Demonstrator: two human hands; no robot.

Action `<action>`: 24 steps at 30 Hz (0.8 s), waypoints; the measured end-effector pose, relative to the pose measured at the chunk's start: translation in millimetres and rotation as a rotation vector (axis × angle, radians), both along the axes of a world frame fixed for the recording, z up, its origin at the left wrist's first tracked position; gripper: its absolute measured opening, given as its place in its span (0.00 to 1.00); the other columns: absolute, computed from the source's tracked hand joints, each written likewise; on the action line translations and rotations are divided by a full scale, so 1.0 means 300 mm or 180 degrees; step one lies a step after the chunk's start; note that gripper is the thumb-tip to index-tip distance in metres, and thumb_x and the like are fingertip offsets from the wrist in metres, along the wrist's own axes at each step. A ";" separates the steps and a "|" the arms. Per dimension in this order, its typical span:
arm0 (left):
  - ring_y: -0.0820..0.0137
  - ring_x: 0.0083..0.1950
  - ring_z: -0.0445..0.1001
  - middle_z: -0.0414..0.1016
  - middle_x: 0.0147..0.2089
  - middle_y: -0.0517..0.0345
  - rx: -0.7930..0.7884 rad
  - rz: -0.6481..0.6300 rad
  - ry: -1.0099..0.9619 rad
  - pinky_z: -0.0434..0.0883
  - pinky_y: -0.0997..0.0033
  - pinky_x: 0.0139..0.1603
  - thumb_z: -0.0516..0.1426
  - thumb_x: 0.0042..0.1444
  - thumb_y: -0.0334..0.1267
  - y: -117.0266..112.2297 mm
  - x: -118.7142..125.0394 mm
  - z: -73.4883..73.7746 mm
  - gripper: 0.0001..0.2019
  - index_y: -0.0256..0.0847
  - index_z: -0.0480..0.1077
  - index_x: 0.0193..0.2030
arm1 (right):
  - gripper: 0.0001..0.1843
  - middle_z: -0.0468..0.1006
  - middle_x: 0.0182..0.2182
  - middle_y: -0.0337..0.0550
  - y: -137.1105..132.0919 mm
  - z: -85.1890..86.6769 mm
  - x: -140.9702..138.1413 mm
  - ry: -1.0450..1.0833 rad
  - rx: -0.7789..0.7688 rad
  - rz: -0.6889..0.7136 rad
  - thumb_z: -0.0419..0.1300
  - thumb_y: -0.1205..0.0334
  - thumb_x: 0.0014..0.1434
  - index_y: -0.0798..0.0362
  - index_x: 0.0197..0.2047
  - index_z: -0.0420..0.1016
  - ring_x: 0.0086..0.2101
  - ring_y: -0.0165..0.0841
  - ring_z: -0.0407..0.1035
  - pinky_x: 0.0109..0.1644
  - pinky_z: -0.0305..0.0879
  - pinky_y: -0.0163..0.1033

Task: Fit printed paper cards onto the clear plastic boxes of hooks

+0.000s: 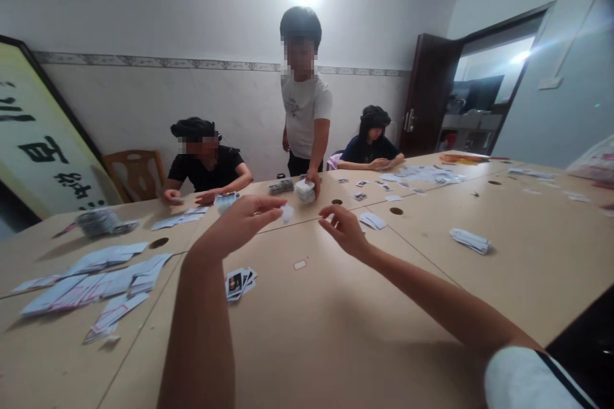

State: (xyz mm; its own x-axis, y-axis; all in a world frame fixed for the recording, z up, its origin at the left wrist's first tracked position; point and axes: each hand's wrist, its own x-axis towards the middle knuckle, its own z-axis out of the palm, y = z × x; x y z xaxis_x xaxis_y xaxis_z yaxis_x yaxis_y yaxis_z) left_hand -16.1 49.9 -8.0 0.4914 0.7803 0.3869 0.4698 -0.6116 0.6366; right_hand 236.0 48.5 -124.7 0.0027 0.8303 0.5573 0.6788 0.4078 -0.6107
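My left hand (244, 220) reaches over the middle of the table, its fingers stretched to the right. Right by its fingertips is a small, whitish, blurred piece (287, 213); whether they touch it I cannot tell. My right hand (346, 228) hovers opposite, fingers apart and loosely bent, holding nothing visible. Between and below the hands lies a small white label with a red border (300, 264). Some dark-faced cards with white edges (240, 284) are fanned beside my left forearm. White slips (373, 220) lie just beyond my right hand.
Across the table a standing person's hand (314, 183) grips a white bundle (304, 192). Two seated people handle small items. White paper packets (91, 281) spread at the left, near a grey stack (97, 222). A white bundle (470, 241) lies right. The table has round holes (158, 243).
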 end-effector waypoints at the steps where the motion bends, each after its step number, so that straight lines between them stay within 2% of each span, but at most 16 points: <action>1: 0.60 0.37 0.79 0.83 0.36 0.53 0.0089 -0.0040 0.0127 0.73 0.70 0.33 0.62 0.54 0.52 -0.008 0.020 0.002 0.15 0.48 0.83 0.42 | 0.14 0.76 0.48 0.45 -0.036 0.014 -0.045 0.0059 0.0148 0.0116 0.59 0.53 0.67 0.52 0.51 0.71 0.34 0.28 0.73 0.39 0.74 0.36; 2: 0.60 0.37 0.79 0.83 0.36 0.54 0.0150 -0.0091 0.0258 0.72 0.70 0.33 0.61 0.55 0.52 -0.016 0.040 0.004 0.14 0.48 0.83 0.39 | 0.18 0.74 0.50 0.46 -0.068 0.028 -0.084 0.0127 0.0367 0.0279 0.61 0.51 0.65 0.51 0.53 0.69 0.37 0.30 0.73 0.40 0.74 0.36; 4: 0.60 0.37 0.78 0.82 0.35 0.55 0.0178 -0.0161 0.0459 0.71 0.69 0.35 0.59 0.57 0.53 -0.030 0.073 0.007 0.15 0.47 0.83 0.36 | 0.25 0.72 0.50 0.48 -0.107 0.051 -0.143 0.0320 0.1148 0.0621 0.67 0.52 0.59 0.50 0.56 0.66 0.41 0.35 0.72 0.41 0.73 0.40; 7: 0.61 0.37 0.76 0.82 0.36 0.55 -0.0017 -0.0116 0.0710 0.67 0.69 0.35 0.57 0.58 0.54 -0.044 0.102 0.009 0.18 0.44 0.81 0.36 | 0.30 0.70 0.52 0.51 -0.108 0.064 -0.198 0.0451 0.1620 0.0670 0.68 0.60 0.56 0.48 0.58 0.62 0.44 0.39 0.70 0.42 0.73 0.44; 10: 0.63 0.36 0.74 0.80 0.34 0.56 -0.0229 0.0001 0.0851 0.63 0.70 0.33 0.57 0.58 0.54 -0.053 0.113 0.009 0.19 0.41 0.79 0.35 | 0.27 0.71 0.49 0.51 -0.074 0.065 -0.230 0.0669 0.1576 0.0641 0.67 0.63 0.54 0.48 0.55 0.63 0.41 0.39 0.71 0.40 0.73 0.44; 15: 0.68 0.28 0.65 0.70 0.25 0.59 -0.0256 0.0257 0.0923 0.54 0.69 0.28 0.55 0.58 0.58 -0.046 0.118 0.004 0.23 0.39 0.73 0.26 | 0.13 0.75 0.35 0.40 -0.038 0.092 -0.245 0.1370 0.1238 0.0777 0.62 0.68 0.51 0.49 0.41 0.68 0.32 0.32 0.71 0.37 0.70 0.40; 21: 0.67 0.30 0.67 0.69 0.26 0.59 -0.0163 0.0276 0.0806 0.56 0.69 0.30 0.54 0.57 0.61 -0.006 0.120 -0.010 0.25 0.40 0.71 0.27 | 0.07 0.71 0.25 0.33 -0.003 0.105 -0.234 0.1916 0.0862 0.0943 0.64 0.63 0.54 0.50 0.36 0.70 0.26 0.29 0.70 0.31 0.67 0.35; 24: 0.64 0.36 0.71 0.73 0.34 0.56 -0.0063 0.0266 0.0663 0.62 0.68 0.35 0.56 0.57 0.60 0.011 0.113 -0.018 0.23 0.40 0.74 0.32 | 0.13 0.71 0.24 0.31 0.027 0.103 -0.223 0.2235 0.0599 0.1165 0.68 0.55 0.52 0.49 0.36 0.69 0.23 0.28 0.70 0.27 0.68 0.35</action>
